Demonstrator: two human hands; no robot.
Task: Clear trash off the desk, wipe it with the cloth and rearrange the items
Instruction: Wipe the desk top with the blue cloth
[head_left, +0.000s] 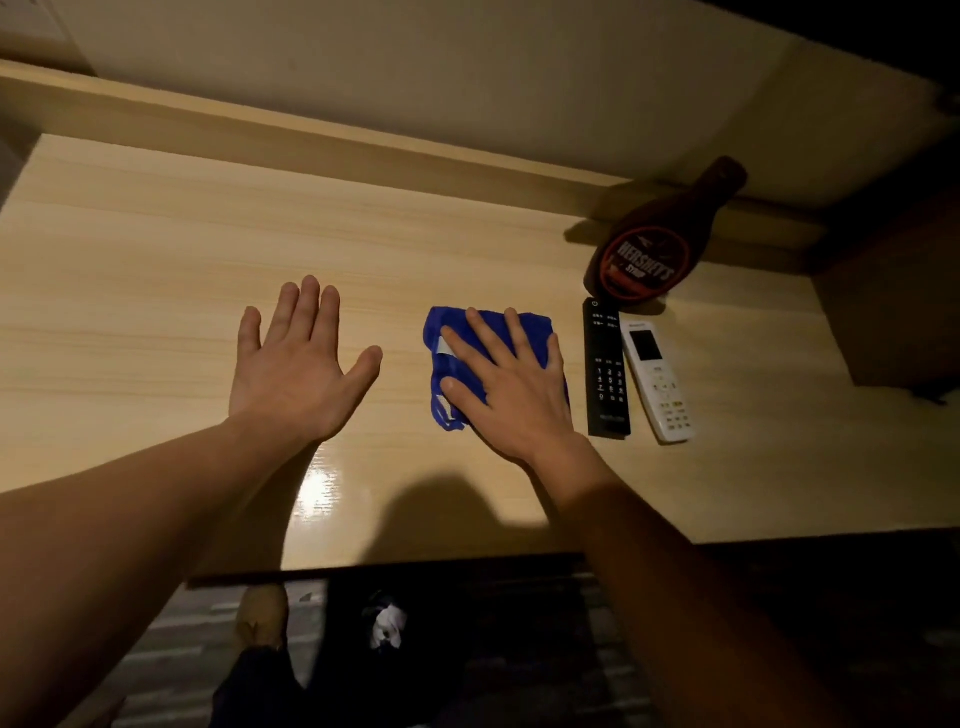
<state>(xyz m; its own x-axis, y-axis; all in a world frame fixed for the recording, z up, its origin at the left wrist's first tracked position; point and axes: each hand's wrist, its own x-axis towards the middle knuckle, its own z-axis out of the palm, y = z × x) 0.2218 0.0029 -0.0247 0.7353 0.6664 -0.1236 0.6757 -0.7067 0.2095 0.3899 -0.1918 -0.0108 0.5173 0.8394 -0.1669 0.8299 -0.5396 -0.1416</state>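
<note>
A folded blue cloth (535, 332) lies on the light wooden desk (156, 270), right of the middle. My right hand (511, 387) presses flat on top of it with fingers spread, covering most of it. My left hand (293, 364) hovers flat over the bare desk to the left of the cloth, fingers apart, holding nothing. A black remote (605, 369) and a white remote (657, 382) lie side by side just right of the cloth. A brown Hershey's syrup bottle (649, 244) stands behind them.
A raised wooden ledge (311, 140) runs along the back of the desk against the wall. A dark cabinet side (893, 291) bounds the desk at the right. Below the front edge, a dark bin with white trash (387, 626) stands on the floor.
</note>
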